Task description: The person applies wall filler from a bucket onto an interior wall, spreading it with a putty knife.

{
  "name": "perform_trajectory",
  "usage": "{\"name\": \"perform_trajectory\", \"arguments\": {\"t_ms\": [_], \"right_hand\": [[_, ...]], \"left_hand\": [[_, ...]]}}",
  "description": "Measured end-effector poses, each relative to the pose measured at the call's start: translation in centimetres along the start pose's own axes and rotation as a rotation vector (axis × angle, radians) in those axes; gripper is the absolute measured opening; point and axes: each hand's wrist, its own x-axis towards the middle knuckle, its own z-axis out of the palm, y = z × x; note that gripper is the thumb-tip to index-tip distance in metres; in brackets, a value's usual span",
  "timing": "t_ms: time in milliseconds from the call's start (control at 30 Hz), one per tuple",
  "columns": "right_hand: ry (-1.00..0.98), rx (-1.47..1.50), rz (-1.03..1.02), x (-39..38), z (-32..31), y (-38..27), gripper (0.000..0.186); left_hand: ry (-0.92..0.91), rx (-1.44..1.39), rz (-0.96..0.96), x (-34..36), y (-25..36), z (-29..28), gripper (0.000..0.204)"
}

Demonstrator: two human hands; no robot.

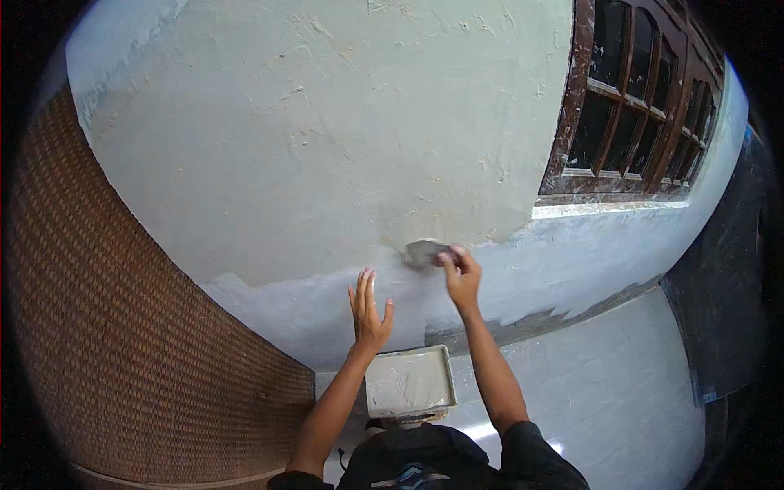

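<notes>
My right hand point(462, 278) is closed round the handle of a putty knife point(426, 253), whose blade lies against the wall point(327, 147), slightly blurred. Greyish putty with ridges and small lumps covers the upper part of this wall; a paler, bluish-white band runs below it. To the left, my left hand point(371, 314) is raised near the lower border of the putty, fingers stretched out and holding nothing. Whether its fingertips touch the wall I cannot tell. Below both hands stands a shallow rectangular tray point(451, 384) holding smooth, cream-grey putty.
A woven brown mat point(139, 302) stands along the left side. At the upper right is a brown wooden window point(629, 106) with dark panes and white splashes. Shiny pale tiles make up the floor point(596, 376). A dark sheet point(727, 286) is at the far right.
</notes>
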Motion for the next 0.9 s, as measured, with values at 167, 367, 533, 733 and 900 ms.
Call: {"name": "perform_trajectory", "arguments": {"t_ms": [167, 367, 533, 733, 900], "right_hand": [[0.280, 0.062, 0.090, 1.9, -2.9, 1.8, 0.023], [0.610, 0.285, 0.185, 2.0, -5.7, 1.9, 0.024], [-0.041, 0.021, 0.046, -0.2, -0.6, 0.7, 0.021], [0.519, -0.006, 0.150, 3.1, -5.8, 1.8, 0.028], [0.515, 0.069, 0.084, 1.5, -4.8, -0.4, 0.025]], "left_hand": [[-0.024, -0.007, 0.015, -0.3, 1.3, 0.2, 0.068], [0.001, 0.046, -0.026, -1.6, 0.9, 0.0, 0.067], [-0.049, -0.012, 0.008, -1.4, 3.0, 0.7, 0.068], [-0.019, 0.036, -0.013, -2.9, 2.5, -0.1, 0.066], [-0.049, 0.032, -0.017, -3.5, 2.4, 0.0, 0.066]]}}
